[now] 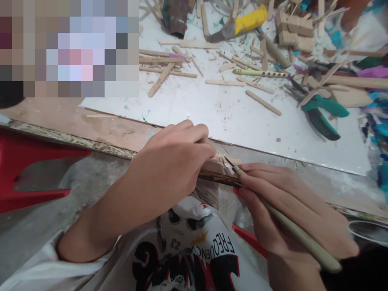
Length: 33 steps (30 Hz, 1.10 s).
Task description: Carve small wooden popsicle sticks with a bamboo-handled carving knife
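Note:
At the table's near edge my left hand (178,157) is closed, its fingers curled down over a pale wooden craft stick (235,161). One end of the stick shows to the right of those fingers; the rest is hidden under the hand. My right hand (281,206) is wrapped round a craft knife (300,232) with a long grey-green handle, held somewhat like a pen. The knife's thin dark tip points up and left and meets the visible part of the stick, close to my left fingertips. Small pale shavings lie around that spot.
A white board (188,101) covers much of the table, strewn with loose craft sticks (263,102). Green-handled pliers (324,113) lie at the right, a yellow-handled tool (250,20) farther back beside stacked wooden pieces (294,30). A red stool (36,169) stands below at left.

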### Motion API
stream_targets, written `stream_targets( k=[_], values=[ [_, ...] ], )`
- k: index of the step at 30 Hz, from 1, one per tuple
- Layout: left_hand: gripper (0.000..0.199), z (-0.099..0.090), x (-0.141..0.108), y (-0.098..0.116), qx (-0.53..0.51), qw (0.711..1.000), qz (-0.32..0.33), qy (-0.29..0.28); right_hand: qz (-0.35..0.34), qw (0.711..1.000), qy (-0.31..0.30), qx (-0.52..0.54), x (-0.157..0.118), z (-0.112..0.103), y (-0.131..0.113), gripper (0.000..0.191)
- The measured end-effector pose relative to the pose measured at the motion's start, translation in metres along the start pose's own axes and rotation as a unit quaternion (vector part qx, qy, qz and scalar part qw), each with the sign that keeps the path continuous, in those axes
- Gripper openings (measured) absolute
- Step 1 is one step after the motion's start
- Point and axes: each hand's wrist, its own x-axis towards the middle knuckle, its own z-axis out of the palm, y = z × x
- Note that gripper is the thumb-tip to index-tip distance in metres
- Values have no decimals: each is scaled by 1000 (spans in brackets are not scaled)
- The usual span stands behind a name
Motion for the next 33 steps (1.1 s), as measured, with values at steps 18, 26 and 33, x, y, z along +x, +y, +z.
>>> stream_targets(
  k=[18,26,33],
  values=[
    [24,0,0,0,-6,1000,-2,-5,24,999,24,-27,-1,3,-2,39],
    [23,0,0,0,-1,1000,0,-1,43,998,51,-21,-7,8,1,35],
    [24,0,-1,1,7,1000,0,0,95,994,34,-44,-7,-1,-5,30]
  ],
)
